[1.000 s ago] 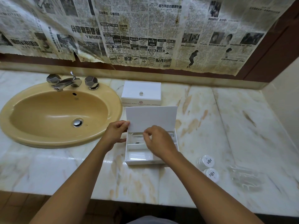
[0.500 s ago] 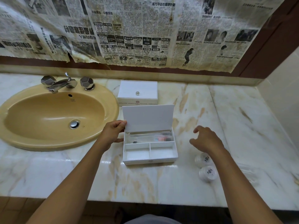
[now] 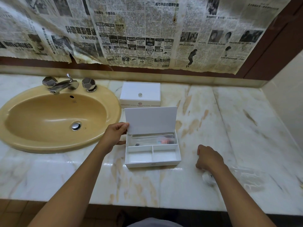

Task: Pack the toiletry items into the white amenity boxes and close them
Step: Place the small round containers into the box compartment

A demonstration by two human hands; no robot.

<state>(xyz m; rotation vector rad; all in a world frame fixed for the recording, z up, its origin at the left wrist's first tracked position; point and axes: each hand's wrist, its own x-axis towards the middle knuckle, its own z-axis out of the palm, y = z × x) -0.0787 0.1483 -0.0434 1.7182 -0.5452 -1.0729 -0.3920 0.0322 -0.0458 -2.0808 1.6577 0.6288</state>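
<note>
An open white amenity box sits on the marble counter, its lid standing upright. My left hand pinches the lid's left edge. Plastic-wrapped toiletries lie in the back compartment; both front compartments are bare. My right hand is to the right of the box, fingers curled down over a small round jar that it hides. A second round white jar shows just below that wrist. Behind the open box stands a closed white box with a small knob.
A yellow sink with a chrome faucet fills the left side. A clear plastic-wrapped item lies at the right near the counter's front edge. Newspaper covers the wall behind; a side wall closes off the right.
My right hand left the box's back compartment, swung right and came down over the round jars. My left hand kept hold of the lid.
</note>
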